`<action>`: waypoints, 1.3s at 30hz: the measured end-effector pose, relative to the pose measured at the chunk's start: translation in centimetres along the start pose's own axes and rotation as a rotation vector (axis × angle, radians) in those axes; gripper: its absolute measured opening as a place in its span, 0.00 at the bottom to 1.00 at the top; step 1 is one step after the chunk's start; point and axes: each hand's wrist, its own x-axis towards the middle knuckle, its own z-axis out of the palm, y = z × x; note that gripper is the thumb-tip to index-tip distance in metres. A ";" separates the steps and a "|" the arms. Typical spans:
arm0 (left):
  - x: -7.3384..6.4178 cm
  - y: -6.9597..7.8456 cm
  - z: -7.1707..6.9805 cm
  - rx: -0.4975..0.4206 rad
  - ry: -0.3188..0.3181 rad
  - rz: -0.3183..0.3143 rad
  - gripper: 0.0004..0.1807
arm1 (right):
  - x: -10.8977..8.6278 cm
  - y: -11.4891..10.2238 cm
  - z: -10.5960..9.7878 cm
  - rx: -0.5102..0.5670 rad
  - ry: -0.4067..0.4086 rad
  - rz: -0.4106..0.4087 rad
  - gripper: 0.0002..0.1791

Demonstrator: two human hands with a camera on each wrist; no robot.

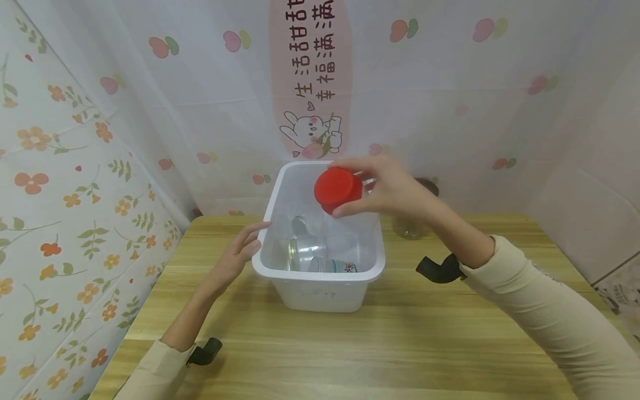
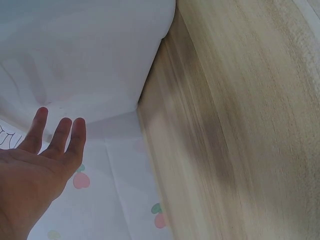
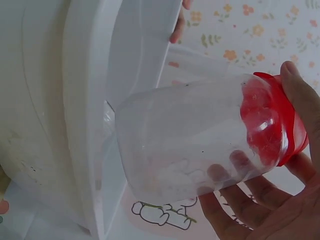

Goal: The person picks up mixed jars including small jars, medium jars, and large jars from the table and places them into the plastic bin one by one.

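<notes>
My right hand grips a clear plastic jar by its red lid end, over the white plastic bin. In the right wrist view the jar lies on its side, its base toward the bin's rim, with fingers under it and the thumb at the lid. My left hand touches the bin's left rim with loosely extended fingers; in the left wrist view they show beside the bin's outer wall. Inside the bin lie a clear jar with a yellowish rim and a container with a teal patterned band.
A clear jar with a dark top stands on the wooden table behind my right forearm, partly hidden. Patterned curtains hang along the table's back and left side. Black wrist mounts stick out from both sleeves.
</notes>
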 end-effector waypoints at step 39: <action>0.1 -0.2 -0.1 0.002 0.006 0.014 0.22 | 0.1 1.7 3.8 -0.064 -0.310 -0.033 0.63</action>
